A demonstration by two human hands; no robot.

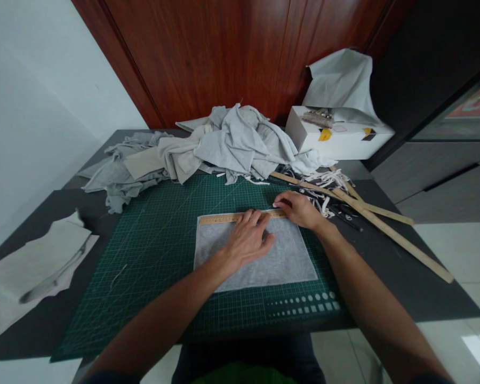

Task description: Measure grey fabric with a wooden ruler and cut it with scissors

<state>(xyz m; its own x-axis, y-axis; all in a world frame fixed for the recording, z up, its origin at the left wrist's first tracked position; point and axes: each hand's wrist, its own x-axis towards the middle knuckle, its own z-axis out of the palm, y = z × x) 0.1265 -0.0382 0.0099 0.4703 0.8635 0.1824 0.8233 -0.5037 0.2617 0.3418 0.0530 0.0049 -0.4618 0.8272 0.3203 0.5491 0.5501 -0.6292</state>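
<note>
A grey fabric piece (260, 261) with pale edges lies flat on the green cutting mat (152, 234). Along its far edge runs a wooden ruler (218, 219). My left hand (251, 237) rests on the ruler and fabric with its fingers spread, pressing down and holding nothing. At the ruler's right end is my right hand (298, 209), its thumb and forefinger pinched together near the fabric's far right corner. What those fingertips hold, if anything, is too small to make out.
Crumpled grey cloth (240, 141) is heaped behind the mat. A white box (340, 138) stands at the back right, near wooden strips (392, 232) and tangled cords (324, 202). Pale fabric scraps (44, 261) lie at the left, and a thread (119, 274) on the mat.
</note>
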